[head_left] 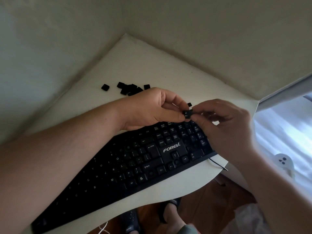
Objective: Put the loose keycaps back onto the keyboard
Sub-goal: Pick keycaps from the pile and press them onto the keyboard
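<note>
A black keyboard (138, 168) lies diagonally across a white table (152, 68). Above its far right end, over the number pad, both hands meet on one black keycap (187, 114). My left hand (152, 108) pinches it between thumb and fingers, and my right hand (224, 125) pinches it from the other side. Several loose black keycaps (130, 89) lie in a small heap on the table behind my left hand. One lone keycap (189, 104) sits just beyond the pinched one. My left forearm crosses over the keyboard's left half and hides part of it.
The table sits in a corner between two pale walls. The keyboard's cable (217, 164) runs off the table's curved front edge at the right. A white object (283, 162) lies on bedding at the right. Feet in sandals (170, 210) stand on the wood floor below.
</note>
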The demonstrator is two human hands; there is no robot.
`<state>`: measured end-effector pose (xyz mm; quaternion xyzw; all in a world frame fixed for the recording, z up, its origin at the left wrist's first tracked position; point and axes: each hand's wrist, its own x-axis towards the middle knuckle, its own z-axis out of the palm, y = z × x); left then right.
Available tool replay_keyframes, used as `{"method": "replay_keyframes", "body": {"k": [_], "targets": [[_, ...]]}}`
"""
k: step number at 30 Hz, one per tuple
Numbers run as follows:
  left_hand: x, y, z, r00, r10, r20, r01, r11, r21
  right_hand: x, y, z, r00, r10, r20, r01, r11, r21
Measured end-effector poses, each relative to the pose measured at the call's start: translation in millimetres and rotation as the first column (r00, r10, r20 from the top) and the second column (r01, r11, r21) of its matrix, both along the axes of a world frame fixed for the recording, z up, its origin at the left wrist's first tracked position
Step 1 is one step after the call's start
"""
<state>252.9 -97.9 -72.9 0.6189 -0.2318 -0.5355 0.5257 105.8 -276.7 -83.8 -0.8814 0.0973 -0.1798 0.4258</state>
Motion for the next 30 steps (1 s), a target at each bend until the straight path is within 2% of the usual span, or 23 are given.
{"method": "replay_keyframes", "body": {"k": [13, 19, 24, 30], "targets": [[-16.2, 1.3, -1.4, 1.0, -0.004, -0.014, 0.004, 1.0, 0.003, -15.7, 4.2, 5.7, 0.99, 0.136, 0.036, -0.133, 0.988, -0.084], [-18.0, -0.5, -0.9, 0.998, -0.052, 0.025, 0.05, 0.998, 0.048, -18.8, 4.1, 6.1, 0.99, 0.133, 0.037, -0.124, 0.975, -0.184], [-19.4, -2.3, -4.7, 0.994, -0.097, 0.057, 0.093, 0.993, 0.068, -21.3, -0.5, 6.3, 0.97, 0.237, 0.047, -0.203, 0.904, -0.375], [-19.2, -7.7, -4.1, 0.97, -0.146, 0.193, 0.135, 0.988, 0.069, -20.0, -11.1, 6.8, 0.969, 0.245, -0.001, -0.218, 0.861, -0.46]]}}
